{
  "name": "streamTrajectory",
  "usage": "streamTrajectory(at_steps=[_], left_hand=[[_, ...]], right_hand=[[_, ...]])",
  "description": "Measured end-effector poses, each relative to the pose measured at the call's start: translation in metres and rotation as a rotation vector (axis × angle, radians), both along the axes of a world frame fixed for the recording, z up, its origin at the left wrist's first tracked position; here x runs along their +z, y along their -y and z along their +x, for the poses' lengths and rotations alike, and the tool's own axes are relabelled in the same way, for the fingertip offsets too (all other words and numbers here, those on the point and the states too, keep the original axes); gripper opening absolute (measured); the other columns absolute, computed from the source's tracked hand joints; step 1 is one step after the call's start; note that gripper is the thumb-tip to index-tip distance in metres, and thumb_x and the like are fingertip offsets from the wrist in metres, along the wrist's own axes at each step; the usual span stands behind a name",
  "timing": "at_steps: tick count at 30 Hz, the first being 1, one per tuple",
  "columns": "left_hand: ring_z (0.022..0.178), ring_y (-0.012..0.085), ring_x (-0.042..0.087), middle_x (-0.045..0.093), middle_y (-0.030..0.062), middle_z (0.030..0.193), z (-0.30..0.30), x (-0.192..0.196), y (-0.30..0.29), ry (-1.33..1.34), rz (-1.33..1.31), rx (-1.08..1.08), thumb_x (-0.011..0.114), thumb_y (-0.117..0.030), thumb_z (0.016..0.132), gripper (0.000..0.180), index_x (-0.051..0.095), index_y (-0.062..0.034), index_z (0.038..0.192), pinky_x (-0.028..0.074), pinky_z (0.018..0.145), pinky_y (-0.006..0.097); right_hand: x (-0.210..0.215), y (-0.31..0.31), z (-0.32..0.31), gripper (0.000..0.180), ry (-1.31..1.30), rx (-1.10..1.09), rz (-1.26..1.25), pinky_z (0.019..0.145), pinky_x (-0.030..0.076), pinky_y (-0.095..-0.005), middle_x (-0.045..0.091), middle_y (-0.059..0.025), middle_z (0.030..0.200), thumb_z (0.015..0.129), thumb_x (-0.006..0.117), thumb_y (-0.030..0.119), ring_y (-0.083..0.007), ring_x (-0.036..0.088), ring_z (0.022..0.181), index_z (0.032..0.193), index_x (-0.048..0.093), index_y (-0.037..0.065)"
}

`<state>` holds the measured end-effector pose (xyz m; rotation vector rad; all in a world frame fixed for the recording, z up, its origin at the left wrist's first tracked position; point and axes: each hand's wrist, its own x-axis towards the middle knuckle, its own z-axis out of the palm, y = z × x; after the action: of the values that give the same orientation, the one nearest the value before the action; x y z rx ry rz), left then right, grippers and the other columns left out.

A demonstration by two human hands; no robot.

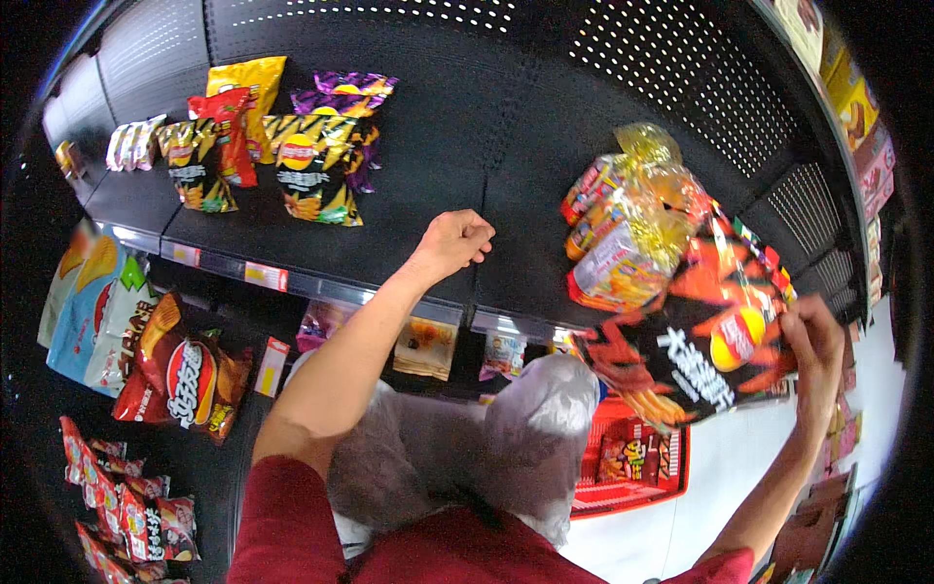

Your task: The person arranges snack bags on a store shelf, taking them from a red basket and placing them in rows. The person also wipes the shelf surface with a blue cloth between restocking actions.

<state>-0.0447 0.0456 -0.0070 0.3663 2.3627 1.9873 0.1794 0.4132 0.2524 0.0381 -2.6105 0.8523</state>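
Observation:
My right hand [815,343] pinches the upper right edge of a large black and red chip bag [693,343], which hangs tilted over the shelf's front edge. Just behind this bag, clear bundles of noodle-like snack packs [623,248] with gold twisted tops sit on the shelf. Above the middle of the black shelf [409,200] is my left hand [454,240], its fingers curled in and nothing visible in them. To its left stand black and yellow chip bags [316,165], with a red bag [226,131], a yellow bag [255,92] and purple bags [341,95] behind.
Price tags [266,276] line the shelf's front lip. Lower shelves at the left hold a brown-red chip bag [185,375], pale blue bags [89,307] and small red packs [136,511]. A red basket [623,498] with snack bags stands on the white floor beside my plastic-covered knees [545,419].

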Motion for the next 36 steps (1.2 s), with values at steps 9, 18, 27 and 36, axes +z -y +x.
streamTrajectory(at_steps=[9, 18, 27, 36], left_hand=[[0.074, 0.0152, 0.067, 0.070, 0.0102, 0.088, -0.039, 0.000, 0.031, -0.108, 0.285, 0.492, 0.058, -0.019, 0.096, 0.023, 0.064, 0.0006, 0.107, 0.052, 0.064, 0.030], [0.081, 0.0135, 0.062, 0.062, 0.0086, 0.108, -0.103, -0.066, 0.060, -0.195, 0.195, 0.631, 0.059, -0.014, 0.092, 0.044, 0.051, -0.0012, 0.133, 0.052, 0.059, 0.026], [0.087, 0.0195, 0.064, 0.055, 0.0172, 0.130, -0.122, -0.062, 0.030, -0.165, 0.072, 0.588, 0.064, -0.016, 0.091, 0.055, 0.046, -0.0012, 0.141, 0.054, 0.070, 0.030], [0.098, 0.0297, 0.070, 0.048, 0.0256, 0.137, -0.135, -0.071, 0.019, -0.115, 0.100, 0.556, 0.061, -0.021, 0.094, 0.057, 0.041, 0.0017, 0.142, 0.052, 0.092, 0.035]], right_hand=[[-0.038, 0.105, -0.207, 0.013, -0.260, 0.408, 0.121, 0.074, 0.046, -0.0259, 0.065, -0.0017, 0.083, 0.089, 0.068, 0.014, -0.0087, 0.057, 0.079, 0.091, 0.067, 0.001], [-0.099, 0.179, -0.365, 0.013, -0.378, 0.589, 0.063, 0.081, 0.048, -0.0337, 0.065, -0.0087, 0.088, 0.085, 0.071, 0.013, -0.0236, 0.062, 0.089, 0.092, 0.068, 0.003], [-0.135, 0.185, -0.430, 0.010, -0.478, 0.469, 0.162, 0.085, 0.047, -0.0396, 0.065, -0.0067, 0.086, 0.081, 0.073, 0.016, -0.0276, 0.059, 0.089, 0.088, 0.071, 0.009], [-0.162, 0.191, -0.406, 0.040, -0.664, 0.211, 0.020, 0.100, 0.040, -0.0421, 0.060, -0.0171, 0.120, 0.085, 0.069, 0.013, -0.0340, 0.053, 0.114, 0.124, 0.060, 0.005]])
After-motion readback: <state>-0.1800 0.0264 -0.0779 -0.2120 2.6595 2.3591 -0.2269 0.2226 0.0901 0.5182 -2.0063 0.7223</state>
